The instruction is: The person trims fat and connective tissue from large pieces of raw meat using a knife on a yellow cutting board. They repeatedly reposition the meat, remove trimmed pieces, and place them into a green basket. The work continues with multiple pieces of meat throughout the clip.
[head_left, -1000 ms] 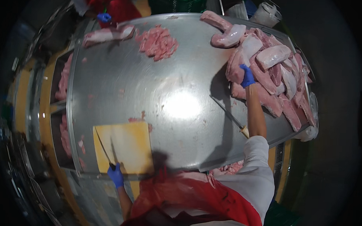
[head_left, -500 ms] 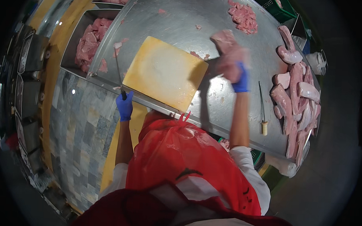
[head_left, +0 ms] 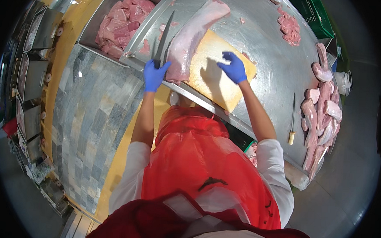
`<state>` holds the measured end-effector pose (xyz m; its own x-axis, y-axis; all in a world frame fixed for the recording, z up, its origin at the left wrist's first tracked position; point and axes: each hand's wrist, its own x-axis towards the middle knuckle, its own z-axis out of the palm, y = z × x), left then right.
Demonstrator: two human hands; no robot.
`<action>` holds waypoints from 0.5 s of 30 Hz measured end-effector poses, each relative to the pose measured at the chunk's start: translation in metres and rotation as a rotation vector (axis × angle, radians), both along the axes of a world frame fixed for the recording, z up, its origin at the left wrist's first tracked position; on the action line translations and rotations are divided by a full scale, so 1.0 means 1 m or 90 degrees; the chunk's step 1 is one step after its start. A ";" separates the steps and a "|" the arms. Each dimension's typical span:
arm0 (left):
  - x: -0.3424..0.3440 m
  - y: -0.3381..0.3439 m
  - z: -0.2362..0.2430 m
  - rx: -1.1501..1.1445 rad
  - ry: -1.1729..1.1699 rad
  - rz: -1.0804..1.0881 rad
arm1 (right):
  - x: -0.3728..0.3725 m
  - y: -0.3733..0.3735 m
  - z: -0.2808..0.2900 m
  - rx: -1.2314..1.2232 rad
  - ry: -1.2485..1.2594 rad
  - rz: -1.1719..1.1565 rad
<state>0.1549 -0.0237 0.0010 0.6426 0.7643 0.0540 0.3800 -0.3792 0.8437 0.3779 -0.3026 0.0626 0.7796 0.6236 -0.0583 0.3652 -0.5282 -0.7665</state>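
A long pale pink loin of meat (head_left: 192, 39) lies over the left side of the yellowed cutting board (head_left: 205, 52), its far end reaching past the board onto the metal table. In my blue-gloved left hand (head_left: 154, 77) is a knife (head_left: 163, 42), its long blade pointing away from me beside the loin's left side. The left thumb is close to the meat's near end; whether it touches, I cannot tell. Above the board's right half is my right hand (head_left: 235, 69), also gloved in blue, empty with fingers apart and casting a shadow on the board.
Left of the metal table (head_left: 271, 75) a steel bin (head_left: 89, 35) holds meat pieces (head_left: 123, 26). At right lie a sharpening steel (head_left: 291, 137) and a heap of meat strips (head_left: 320, 113). Trimmings (head_left: 289, 26) sit farther back, near a green crate (head_left: 318, 18).
The meat that my right hand held right of the board now lies across the board's left side, released. My right hand has opened. The left hand still grips the knife.
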 end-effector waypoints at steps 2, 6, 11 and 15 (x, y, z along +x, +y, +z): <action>0.031 -0.006 0.025 -0.123 0.065 -0.041 | 0.025 0.026 -0.002 -0.073 -0.095 0.042; 0.056 -0.028 0.030 -0.066 0.145 -0.055 | 0.060 0.086 -0.015 -0.273 -0.166 0.148; 0.062 -0.043 0.015 0.021 0.102 -0.017 | 0.163 0.146 -0.096 0.048 0.314 -0.058; 0.055 -0.074 0.053 -0.216 0.131 0.044 | 0.221 0.201 -0.122 0.269 0.709 -0.209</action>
